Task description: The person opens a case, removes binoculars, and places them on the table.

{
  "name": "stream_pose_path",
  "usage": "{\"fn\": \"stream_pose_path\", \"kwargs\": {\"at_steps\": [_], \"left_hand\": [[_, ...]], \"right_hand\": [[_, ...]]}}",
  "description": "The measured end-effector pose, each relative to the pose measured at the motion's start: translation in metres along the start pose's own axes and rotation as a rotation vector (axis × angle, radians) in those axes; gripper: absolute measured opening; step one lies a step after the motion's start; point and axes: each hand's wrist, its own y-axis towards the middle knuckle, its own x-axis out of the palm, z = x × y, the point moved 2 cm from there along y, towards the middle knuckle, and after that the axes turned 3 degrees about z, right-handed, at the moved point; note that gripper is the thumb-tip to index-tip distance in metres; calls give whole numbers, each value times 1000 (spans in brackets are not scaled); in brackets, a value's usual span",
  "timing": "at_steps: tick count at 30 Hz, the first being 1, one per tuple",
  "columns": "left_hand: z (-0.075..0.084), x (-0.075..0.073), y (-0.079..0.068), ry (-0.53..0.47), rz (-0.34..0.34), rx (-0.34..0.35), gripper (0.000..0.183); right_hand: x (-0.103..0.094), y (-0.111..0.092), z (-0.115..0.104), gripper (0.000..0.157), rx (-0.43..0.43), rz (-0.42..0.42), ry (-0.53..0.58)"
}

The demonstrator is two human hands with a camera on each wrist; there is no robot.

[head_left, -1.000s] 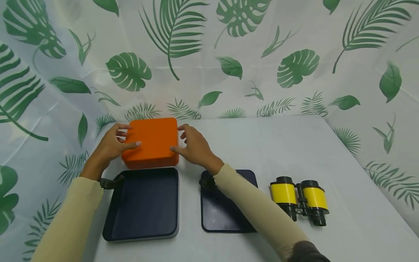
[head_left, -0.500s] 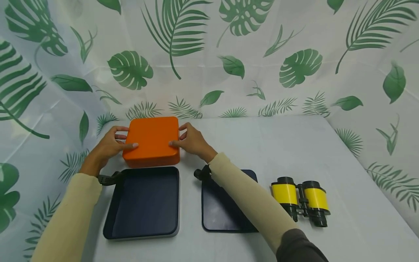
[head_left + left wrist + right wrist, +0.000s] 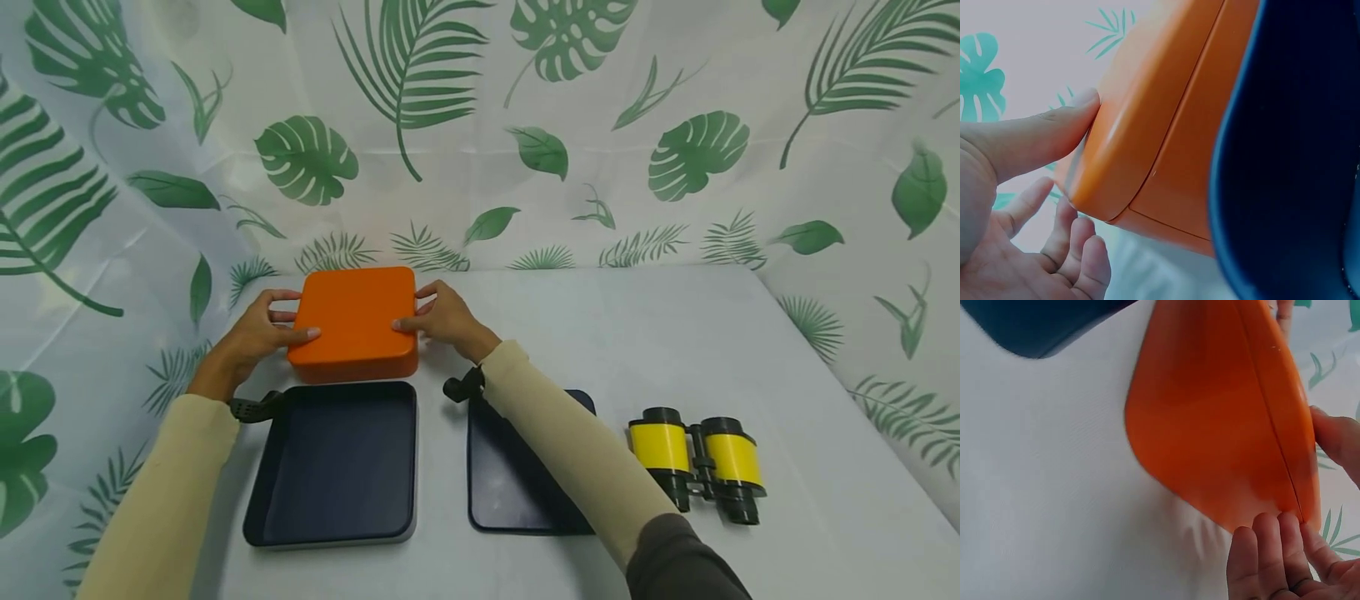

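Note:
An orange lidded box lies at the back left of the table, with a lid seam along its side in both wrist views. My left hand holds its left side, the thumb on the top and the fingers at the side and corner. On the opposite side my right hand holds the box likewise, thumb on top, fingertips against the side wall in the right wrist view. The lid appears seated on the box. Just in front stands an open navy box, close to the orange one.
A flat navy lid lies right of the navy box, partly hidden under my right forearm. Yellow and black binoculars lie farther right, partly covered by the sleeve. Leaf-print sheeting rises behind and left of the white table.
Both hands have closed in on the orange box, the right hand's fingers coming nearer its side. The box stays in about the same place; the head view has shifted slightly.

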Motion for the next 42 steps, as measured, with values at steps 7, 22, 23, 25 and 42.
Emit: {"fn": "stream_pose_path", "kwargs": {"at_steps": [7, 22, 23, 25, 42], "left_hand": [[1, 3, 0, -35, 8, -38, 111], [-1, 5, 0, -150, 3, -61, 105], [-1, 5, 0, -149, 4, -62, 105], [-1, 4, -1, -148, 3, -65, 105], [-10, 0, 5, -232, -73, -70, 95]], "right_hand": [[0, 5, -2, 77, 66, 17, 102], [4, 10, -1, 73, 199, 30, 371], [5, 11, 0, 73, 206, 30, 385], [6, 12, 2, 73, 218, 24, 421], [7, 11, 8, 67, 192, -5, 523]]}}
